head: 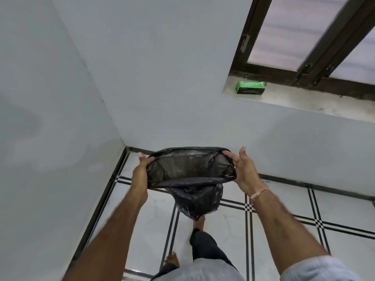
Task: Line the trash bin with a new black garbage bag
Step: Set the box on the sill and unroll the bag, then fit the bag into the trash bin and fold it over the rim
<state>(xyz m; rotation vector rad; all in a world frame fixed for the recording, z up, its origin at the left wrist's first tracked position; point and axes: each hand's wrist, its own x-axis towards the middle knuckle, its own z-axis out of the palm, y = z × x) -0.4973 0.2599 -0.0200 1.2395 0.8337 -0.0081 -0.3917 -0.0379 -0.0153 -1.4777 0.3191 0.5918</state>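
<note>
You held the black garbage bag (188,173) in front of you at the corner of the room, its mouth stretched wide open between both hands and its crumpled bottom hanging down over the tiled floor (284,201). Your left hand (140,175) gripped the left edge of the rim, fingers curled into the plastic. Your right hand (245,173) pinched the right edge between thumb and fingers, the other fingers spread loose. A thread bracelet (258,193) sat on your right wrist. A green box (250,87) lay on the window sill (304,102), well apart from the bag
</note>
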